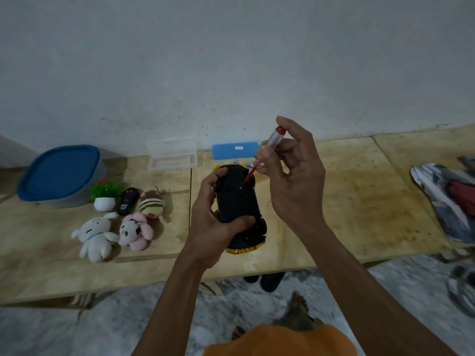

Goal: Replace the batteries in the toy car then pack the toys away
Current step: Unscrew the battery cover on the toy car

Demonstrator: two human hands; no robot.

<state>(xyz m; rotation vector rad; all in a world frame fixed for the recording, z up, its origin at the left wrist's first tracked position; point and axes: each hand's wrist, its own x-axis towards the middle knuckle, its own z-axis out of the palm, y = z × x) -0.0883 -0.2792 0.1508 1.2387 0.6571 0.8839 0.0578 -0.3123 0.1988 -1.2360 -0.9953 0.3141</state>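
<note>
The left hand point(214, 227) gripped the upturned toy car point(237, 204) above the table point(347, 201), thumb and fingers curled round its black underside. Beyond, the right hand point(290, 176) pinched a screwdriver point(267, 150), remaining fingers loosely spread, tip on the car's underside.

Black car point(236, 201), gold trim; red-tipped screwdriver point(267, 147).

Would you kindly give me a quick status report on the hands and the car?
Left hand grips upturned black toy car. Right hand pinches red-tipped clear screwdriver, tip on underside. Nothing in the way.
</note>
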